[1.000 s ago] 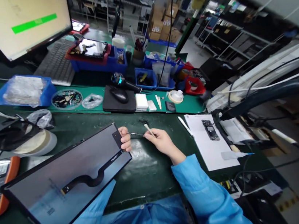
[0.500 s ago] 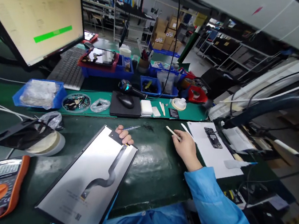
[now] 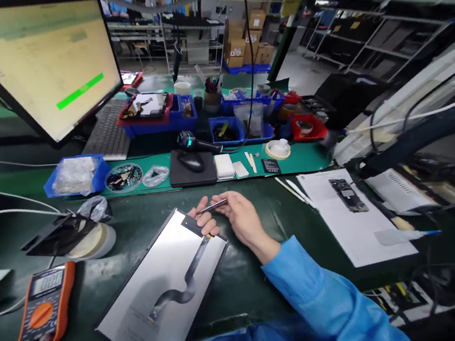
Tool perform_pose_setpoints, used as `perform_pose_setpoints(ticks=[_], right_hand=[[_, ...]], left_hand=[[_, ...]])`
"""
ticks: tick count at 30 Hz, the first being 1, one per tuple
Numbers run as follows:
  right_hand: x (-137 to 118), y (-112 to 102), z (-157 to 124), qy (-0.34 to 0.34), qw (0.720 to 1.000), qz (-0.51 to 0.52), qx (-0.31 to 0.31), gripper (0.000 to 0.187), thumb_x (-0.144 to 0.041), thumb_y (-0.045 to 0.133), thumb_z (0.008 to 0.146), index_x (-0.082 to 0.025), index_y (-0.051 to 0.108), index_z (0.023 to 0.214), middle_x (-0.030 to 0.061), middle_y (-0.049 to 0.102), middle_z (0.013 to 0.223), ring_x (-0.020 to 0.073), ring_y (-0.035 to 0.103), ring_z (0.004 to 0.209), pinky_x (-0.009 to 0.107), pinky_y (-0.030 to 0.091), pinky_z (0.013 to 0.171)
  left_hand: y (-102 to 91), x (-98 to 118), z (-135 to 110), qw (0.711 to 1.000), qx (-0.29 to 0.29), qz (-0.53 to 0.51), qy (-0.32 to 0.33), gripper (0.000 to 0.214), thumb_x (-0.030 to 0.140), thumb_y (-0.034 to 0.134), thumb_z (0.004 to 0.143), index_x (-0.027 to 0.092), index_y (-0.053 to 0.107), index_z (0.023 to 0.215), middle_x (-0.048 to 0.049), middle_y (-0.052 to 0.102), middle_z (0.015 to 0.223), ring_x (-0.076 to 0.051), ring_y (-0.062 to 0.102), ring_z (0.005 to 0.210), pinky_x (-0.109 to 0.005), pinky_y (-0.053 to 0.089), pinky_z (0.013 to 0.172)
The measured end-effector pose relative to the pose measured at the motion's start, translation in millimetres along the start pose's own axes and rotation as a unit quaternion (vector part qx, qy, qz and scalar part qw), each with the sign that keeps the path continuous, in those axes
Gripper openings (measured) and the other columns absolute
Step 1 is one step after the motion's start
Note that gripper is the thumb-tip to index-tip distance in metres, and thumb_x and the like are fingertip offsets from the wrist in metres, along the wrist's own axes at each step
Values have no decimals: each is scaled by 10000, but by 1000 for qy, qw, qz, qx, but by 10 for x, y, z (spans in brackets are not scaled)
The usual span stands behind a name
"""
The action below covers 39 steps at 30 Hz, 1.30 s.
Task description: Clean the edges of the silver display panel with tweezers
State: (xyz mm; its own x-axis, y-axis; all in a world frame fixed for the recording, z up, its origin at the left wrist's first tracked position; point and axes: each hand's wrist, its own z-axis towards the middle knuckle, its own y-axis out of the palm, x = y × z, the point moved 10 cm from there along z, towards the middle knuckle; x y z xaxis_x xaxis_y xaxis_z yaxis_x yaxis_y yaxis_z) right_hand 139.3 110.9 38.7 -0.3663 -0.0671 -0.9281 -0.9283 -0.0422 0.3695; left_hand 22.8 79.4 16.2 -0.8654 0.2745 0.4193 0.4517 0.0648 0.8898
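Fingers (image 3: 220,204) of the right hand (image 3: 240,219) pinch the tweezers (image 3: 212,206), held level above the counter (image 3: 250,279). Left hand (image 3: 204,221) fingers are closed on the upper corner of the display panel (image 3: 165,290), which lies face down and tilted near the counter's front edge, its black flex cable (image 3: 186,287) running across the back. An orange multimeter (image 3: 44,309) lies to the left.

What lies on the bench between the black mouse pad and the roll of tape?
In the head view, a white block, a smaller white piece, pale sticks and a small black card lie between the mouse pad and the tape roll.
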Motion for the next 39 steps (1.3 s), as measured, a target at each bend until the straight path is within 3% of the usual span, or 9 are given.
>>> perform_pose_setpoints(ticks=[2, 6, 9, 14, 18, 21, 25, 29, 39], right_hand=[[-214, -258, 46, -64, 997, 1, 51, 393, -592, 710, 856, -211, 665, 942, 41, 757, 902, 179, 730, 837, 332, 573, 825], [-432, -554, 49, -89, 990, -83, 77, 356, -528, 632, 931, -210, 664, 1088, -15, 673, 731, 130, 644, 615, 265, 537, 619], [-400, -421, -10, -84, 966, -245, 6, 375, -428, 547, 987, -198, 636, 1270, -18, 661, 705, 125, 571, 519, 257, 477, 524], [-99, -25, -166, -110, 844, -505, -145, 289, -240, 535, 984, -215, 710, 1213, 59, 782, 928, 220, 728, 848, 344, 556, 801], [-183, 49, -221, -161, 798, -566, -130, 270, -188, 583, 956, -195, 721, 1188, 119, 763, 1132, 291, 704, 1031, 438, 532, 923], [-361, 115, -324, -182, 845, -489, -121, 200, -221, 579, 969, -199, 734, 1094, 105, 761, 1098, 271, 687, 1043, 438, 512, 955], [-36, 300, -510, 20, 946, -237, -222, 236, -374, 553, 991, -192, 701, 1009, 40, 754, 877, 176, 713, 765, 309, 559, 705], [198, 391, -627, 135, 964, -68, -218, 317, -477, 702, 871, -171, 661, 940, 14, 705, 771, 155, 685, 672, 285, 561, 641], [39, 268, -521, 144, 968, -64, -197, 241, -380, 629, 892, -186, 690, 762, 4, 685, 675, 145, 663, 635, 289, 565, 632]], left_hand=[[-98, 14, 24, 1000, 6, -4, -7, 338, 428, 487, 1039, 187, 652, 1209, -31, 655, 883, -119, 597, 690, -297, 540, 709], [-161, 135, 49, 998, -9, -58, 0, 469, 460, 307, 1078, 222, 695, 1195, 74, 367, 538, -80, 317, 422, -243, 387, 533], [-138, 243, 44, 997, -22, -73, 28, 505, 495, 298, 1072, 249, 740, 1077, 75, 292, 524, -77, 248, 411, -230, 345, 499], [-143, 309, 5, 997, -3, -48, 55, 495, 492, 336, 1068, 253, 760, 979, 68, 266, 527, -75, 230, 418, -209, 340, 475], [-153, 350, -28, 998, 12, -30, 62, 478, 493, 364, 1064, 254, 755, 925, 66, 277, 522, -79, 229, 413, -205, 347, 462], [-142, 390, -40, 997, 6, -33, 74, 470, 504, 391, 1056, 243, 742, 882, 69, 276, 518, -79, 231, 409, -200, 353, 458], [-106, 416, -36, 994, -8, -36, 103, 467, 517, 427, 1040, 229, 694, 787, 68, 274, 517, -81, 230, 415, -200, 360, 464], [-100, 441, -70, 985, 38, -27, 164, 565, 514, 345, 1048, 220, 571, 622, 58, 223, 502, -102, 202, 430, -228, 393, 505], [113, 320, -121, 984, 35, 95, 146, 680, 578, 306, 1022, 208, 211, 459, 49, 25, 465, -141, 170, 456, -336, 477, 611]])
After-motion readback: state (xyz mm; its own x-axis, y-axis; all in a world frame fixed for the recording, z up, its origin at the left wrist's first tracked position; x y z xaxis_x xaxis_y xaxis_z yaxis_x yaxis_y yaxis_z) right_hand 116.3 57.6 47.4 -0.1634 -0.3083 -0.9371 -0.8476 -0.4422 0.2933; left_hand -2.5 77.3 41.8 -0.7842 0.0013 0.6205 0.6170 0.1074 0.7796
